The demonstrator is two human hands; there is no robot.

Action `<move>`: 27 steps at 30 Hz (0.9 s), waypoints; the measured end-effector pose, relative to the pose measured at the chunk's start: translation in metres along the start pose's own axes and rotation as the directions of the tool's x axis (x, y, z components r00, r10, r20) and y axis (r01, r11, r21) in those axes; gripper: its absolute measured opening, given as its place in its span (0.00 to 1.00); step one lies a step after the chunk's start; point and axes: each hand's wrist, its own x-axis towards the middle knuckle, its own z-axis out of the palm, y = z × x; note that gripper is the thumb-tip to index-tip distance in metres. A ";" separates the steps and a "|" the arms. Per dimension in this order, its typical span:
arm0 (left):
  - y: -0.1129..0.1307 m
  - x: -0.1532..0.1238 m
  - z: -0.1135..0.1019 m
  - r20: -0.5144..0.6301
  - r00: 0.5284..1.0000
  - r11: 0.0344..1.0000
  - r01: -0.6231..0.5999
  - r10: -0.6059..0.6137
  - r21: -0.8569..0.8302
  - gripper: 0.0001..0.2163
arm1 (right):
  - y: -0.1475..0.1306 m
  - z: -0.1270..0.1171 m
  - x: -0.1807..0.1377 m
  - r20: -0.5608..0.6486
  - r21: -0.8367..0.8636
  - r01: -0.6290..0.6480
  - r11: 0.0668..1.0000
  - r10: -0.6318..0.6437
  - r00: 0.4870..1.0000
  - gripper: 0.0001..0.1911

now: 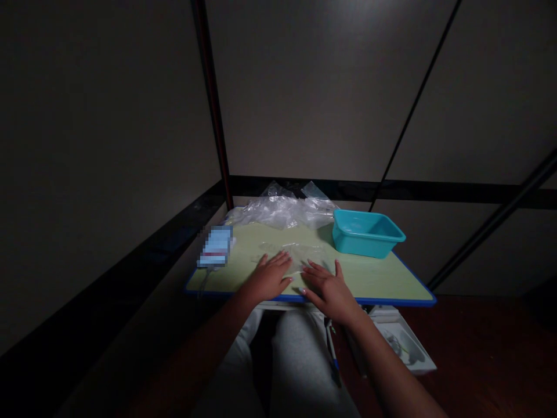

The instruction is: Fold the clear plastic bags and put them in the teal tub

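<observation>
Bare forearms (387,354) reach over a pale-yellow, blue-edged surface (378,281), left hand (270,278) and right hand (328,293) palms down, fingers loosely spread, gripping nothing. Thin, clear plastic film (300,251) lies at their fingertips; smoothing seems in hand, the next move probably calling for light, even pressure.

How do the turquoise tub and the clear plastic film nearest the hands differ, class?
Colour: the turquoise tub is opaque, while the clear plastic film lets the tabletop show through.
Shape: the tub stands upright with raised walls; the film lies low and thin.
Place: the film lies at the person's fingers; the tub stands farther right.
Shared: both rest on the same tabletop.
</observation>
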 end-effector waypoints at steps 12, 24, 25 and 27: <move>0.005 -0.012 -0.028 0.152 0.988 0.985 -0.001 0.028 -0.173 0.19 | 0.016 -0.017 -0.013 0.055 0.266 0.047 0.963 -0.064 0.996 0.15; -0.012 0.017 -0.057 0.310 0.938 0.893 0.002 0.154 -0.450 0.13 | 0.073 -0.017 -0.018 -0.015 0.537 -0.189 0.822 0.233 0.972 0.14; -0.013 0.018 -0.058 0.314 0.937 0.890 0.009 0.151 -0.455 0.13 | 0.075 -0.016 -0.016 -0.013 0.552 -0.197 0.810 0.245 0.969 0.16; -0.015 0.020 -0.059 0.320 0.936 0.886 0.020 0.146 -0.464 0.14 | 0.078 -0.015 -0.011 -0.019 0.558 -0.212 0.802 0.268 0.963 0.17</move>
